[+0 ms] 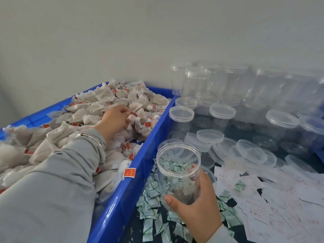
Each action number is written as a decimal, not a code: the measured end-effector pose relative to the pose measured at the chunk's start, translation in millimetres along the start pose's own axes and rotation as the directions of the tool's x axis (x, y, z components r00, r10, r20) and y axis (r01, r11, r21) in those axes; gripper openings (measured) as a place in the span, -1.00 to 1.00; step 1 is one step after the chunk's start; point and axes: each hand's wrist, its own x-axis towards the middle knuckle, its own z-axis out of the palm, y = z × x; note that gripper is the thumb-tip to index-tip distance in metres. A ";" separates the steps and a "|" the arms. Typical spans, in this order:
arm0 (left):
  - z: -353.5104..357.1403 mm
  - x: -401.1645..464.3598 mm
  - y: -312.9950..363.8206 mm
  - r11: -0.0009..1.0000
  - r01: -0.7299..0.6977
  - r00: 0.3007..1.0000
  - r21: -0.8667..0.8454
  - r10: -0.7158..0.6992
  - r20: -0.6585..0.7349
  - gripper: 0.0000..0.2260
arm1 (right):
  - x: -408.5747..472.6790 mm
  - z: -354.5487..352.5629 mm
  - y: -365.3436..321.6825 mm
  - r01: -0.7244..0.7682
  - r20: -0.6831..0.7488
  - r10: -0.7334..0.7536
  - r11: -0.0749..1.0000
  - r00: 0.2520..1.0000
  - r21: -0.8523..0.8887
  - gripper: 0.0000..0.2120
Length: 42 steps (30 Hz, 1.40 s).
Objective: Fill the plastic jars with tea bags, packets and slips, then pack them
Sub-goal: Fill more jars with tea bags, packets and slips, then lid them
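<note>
A big blue plastic crate [150, 141] sits on the left part of the dark bench [245, 134], heaped with white mesh tea bags with red paper tags [105, 102]. Right of the crate's long wall, a crowd of empty clear plastic jars with lids on [196, 85] stands toward the wall, some stacked. Nearer than those, loose clear round lids [250, 153] lie overlapping. Just beside the crate's near right wall, small white-and-green packets [152, 206] are scattered over the bench, and further right lie white paper slips with red print [280, 204], one stray packet on top of them.

Now the hands. The left hand [114, 120], in a grey sleeve [57, 176] with silver bangles [91, 137] at the wrist, is down in the crate on the tea bag heap, fingers curled among the bags; whether they actually pinch one I cannot tell. The right hand [198, 204] grips an open clear plastic jar [178, 172] just right of the crate's wall, above the packets, thumb on the near side and fingers wrapped round the far side. The jar tilts slightly, mouth up and lidless, with something brownish at its bottom.
</note>
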 end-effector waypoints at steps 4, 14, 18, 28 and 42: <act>-9.7 -13.6 21.2 0.929 0.075 0.992 -0.363 -0.031 0.126 -0.84 | -0.2 -1.8 -0.1 -0.006 -0.006 0.006 1.000 1.000 -0.011 -0.11; -20.2 -62.4 68.8 0.595 0.128 0.880 -0.793 0.300 0.367 -0.78 | 0.3 -1.9 -3.8 -0.033 -0.004 0.032 0.996 0.999 -0.085 -0.04; -12.4 -79.9 75.0 0.570 0.192 0.756 -0.799 0.434 0.491 -0.93 | 0.0 -0.1 -5.1 -0.030 0.004 0.031 0.990 1.000 -0.137 -0.01; 15.7 -104.0 71.9 0.829 0.173 0.593 -0.532 0.343 0.728 -0.94 | 0.3 -1.3 -4.9 0.007 -0.041 -0.009 0.998 0.999 -0.057 -0.11; 6.0 -59.2 50.7 0.980 -0.192 0.932 0.047 0.168 0.322 -0.86 | 0.0 -5.7 1.2 -0.001 -0.029 -0.001 0.997 1.000 -0.074 0.03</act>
